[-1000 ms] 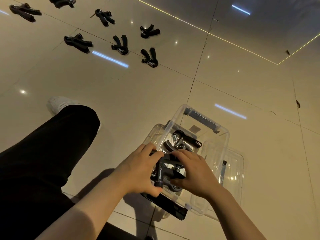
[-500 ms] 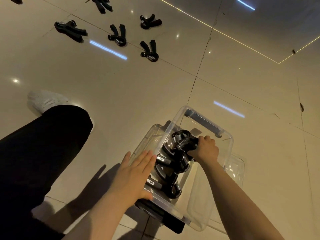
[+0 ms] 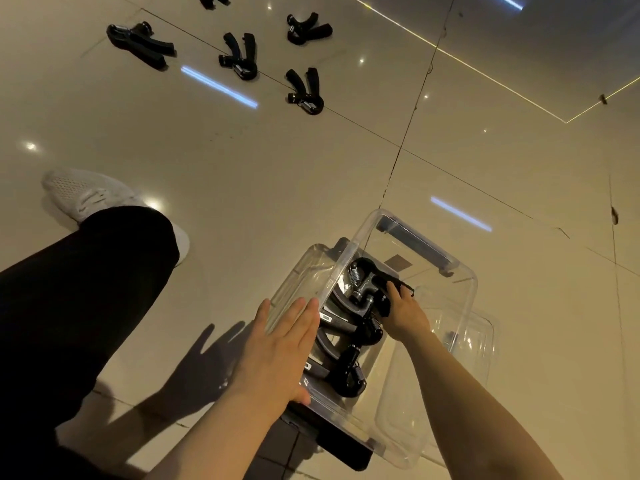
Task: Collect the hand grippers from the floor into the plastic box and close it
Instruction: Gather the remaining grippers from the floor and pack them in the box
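So we see the clear plastic box on the glossy tiled floor, our left hand flat against its near wall with fingers straight and pressed together. Our right hand reaches inside, fingers curled around a black spring hand gripper atop the pile. Four more V-shaped grippers lie well apart on the floor; the clear lid sits beneath the box.

Black trousers, white mesh sneaker, bare forearms.
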Demonstrator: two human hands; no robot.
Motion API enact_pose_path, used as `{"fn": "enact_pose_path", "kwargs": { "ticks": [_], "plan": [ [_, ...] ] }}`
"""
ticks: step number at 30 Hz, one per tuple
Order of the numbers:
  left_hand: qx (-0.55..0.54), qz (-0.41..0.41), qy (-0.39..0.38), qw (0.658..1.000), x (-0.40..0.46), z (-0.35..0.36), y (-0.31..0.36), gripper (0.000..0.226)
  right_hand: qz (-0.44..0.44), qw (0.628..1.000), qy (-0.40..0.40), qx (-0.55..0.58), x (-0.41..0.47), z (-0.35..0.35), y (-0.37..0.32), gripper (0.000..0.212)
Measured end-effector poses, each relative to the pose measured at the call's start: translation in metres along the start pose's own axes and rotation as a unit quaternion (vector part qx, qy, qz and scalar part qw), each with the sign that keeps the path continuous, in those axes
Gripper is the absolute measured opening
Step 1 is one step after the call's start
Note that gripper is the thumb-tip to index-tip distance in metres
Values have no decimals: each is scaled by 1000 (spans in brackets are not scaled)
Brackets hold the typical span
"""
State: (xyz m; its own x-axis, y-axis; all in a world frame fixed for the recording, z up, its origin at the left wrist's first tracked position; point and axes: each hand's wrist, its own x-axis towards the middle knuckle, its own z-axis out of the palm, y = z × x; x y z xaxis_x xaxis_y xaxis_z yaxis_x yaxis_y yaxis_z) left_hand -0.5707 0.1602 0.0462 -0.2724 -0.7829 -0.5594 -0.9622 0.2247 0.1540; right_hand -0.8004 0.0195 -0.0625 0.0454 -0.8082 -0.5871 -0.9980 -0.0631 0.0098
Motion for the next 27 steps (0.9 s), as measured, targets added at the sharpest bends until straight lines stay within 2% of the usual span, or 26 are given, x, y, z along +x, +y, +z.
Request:
{"fn": "enact_pose_path", "kwargs": {
  "ticks": [3,6,10,14,21,27],
  "plan": [
    [-8,3,16,1000,-2,-1,-2,114,4,996,12,84,-10,-12,-7,70],
    [-57,14,42,997,-3,-1,-4,113,6,977,93,194,-37,-25,-15,56],
    [-146,14,99,984,-5,-14,-17,80,13,936,153,316,-87,-43,-35,42],
    [-180,-4,151,972,-16,-44,-42,53,-19,924,162,347,-121,-62,-62,38],
    [-185,-40,262,946,-35,-108,-85,43,-72,879,197,429,-134,-126,-145,38],
    [-188,-75,322,925,-57,-144,-129,34,-124,850,212,465,-130,-171,-209,31]
  ]
}}
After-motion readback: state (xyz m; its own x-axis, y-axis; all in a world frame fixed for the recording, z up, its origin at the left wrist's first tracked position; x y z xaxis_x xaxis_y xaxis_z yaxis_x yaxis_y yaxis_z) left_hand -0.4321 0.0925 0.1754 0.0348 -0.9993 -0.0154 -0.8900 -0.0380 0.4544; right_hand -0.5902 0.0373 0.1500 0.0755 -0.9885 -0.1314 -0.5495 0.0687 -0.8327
